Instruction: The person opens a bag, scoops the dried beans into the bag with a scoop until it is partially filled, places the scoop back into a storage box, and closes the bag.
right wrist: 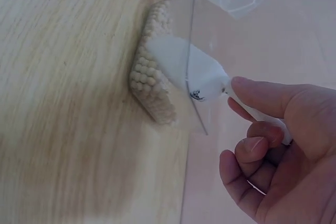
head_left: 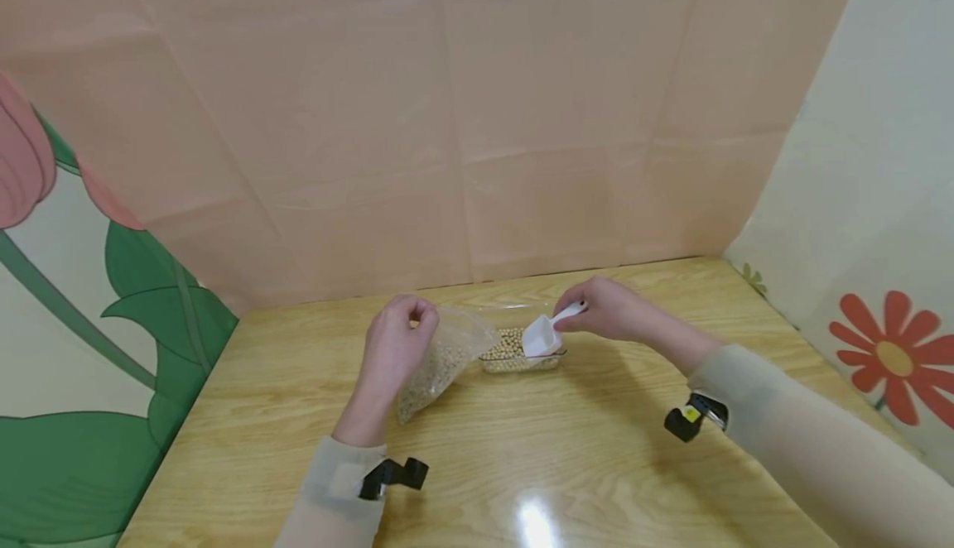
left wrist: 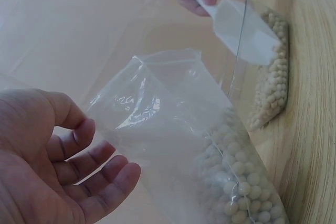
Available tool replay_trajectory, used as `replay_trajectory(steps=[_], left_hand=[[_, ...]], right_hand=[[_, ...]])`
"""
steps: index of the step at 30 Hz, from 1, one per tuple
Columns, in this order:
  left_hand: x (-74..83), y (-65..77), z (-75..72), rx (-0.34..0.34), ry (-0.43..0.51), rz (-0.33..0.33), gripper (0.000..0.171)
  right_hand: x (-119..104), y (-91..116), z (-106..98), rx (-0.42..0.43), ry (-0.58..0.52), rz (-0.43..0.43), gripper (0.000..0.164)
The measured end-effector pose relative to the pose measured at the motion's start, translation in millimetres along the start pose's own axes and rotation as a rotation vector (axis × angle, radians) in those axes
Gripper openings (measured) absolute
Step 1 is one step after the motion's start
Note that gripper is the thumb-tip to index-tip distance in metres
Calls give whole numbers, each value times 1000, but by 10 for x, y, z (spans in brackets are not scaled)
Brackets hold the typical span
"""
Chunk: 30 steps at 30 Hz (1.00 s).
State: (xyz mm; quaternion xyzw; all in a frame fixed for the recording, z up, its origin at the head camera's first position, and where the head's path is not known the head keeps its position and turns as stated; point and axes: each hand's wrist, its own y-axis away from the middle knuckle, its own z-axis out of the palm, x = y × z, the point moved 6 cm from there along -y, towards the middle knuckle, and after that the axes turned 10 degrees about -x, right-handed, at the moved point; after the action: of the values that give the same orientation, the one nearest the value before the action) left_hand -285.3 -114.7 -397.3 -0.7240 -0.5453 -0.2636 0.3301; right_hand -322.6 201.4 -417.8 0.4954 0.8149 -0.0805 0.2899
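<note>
My left hand (head_left: 397,339) pinches the top edge of a clear plastic bag (left wrist: 157,103) between thumb and index finger. Pale round beans fill the lower part of the bag, which leans on the table. To its right is a clear glass container (head_left: 517,366) with a layer of the same beans (left wrist: 275,85). My right hand (head_left: 607,308) grips the handle of a white scoop (right wrist: 184,66). The scoop slants down into the container, its front end in among the beans (right wrist: 147,74). How full the scoop is cannot be seen.
The wooden table (head_left: 484,465) runs back to a wall covered by a pink sheet (head_left: 447,117). Flower-painted walls stand at the left and right (head_left: 894,200). A black camera mount sits on each sleeve (head_left: 782,415).
</note>
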Motion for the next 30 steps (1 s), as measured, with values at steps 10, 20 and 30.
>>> replay_trajectory(steps=[10, 20, 30], left_hand=[[-5, -9, 5, 1, -3, -4, 15], [0, -9, 16, 1, -2, 4, 16], [3, -10, 24, 2, -4, 11, 15]], right_hand=[[147, -64, 184, 29, -129, 48, 26], [149, -79, 338, 106, -185, 28, 25], [134, -145, 476, 174, -243, -24, 21]])
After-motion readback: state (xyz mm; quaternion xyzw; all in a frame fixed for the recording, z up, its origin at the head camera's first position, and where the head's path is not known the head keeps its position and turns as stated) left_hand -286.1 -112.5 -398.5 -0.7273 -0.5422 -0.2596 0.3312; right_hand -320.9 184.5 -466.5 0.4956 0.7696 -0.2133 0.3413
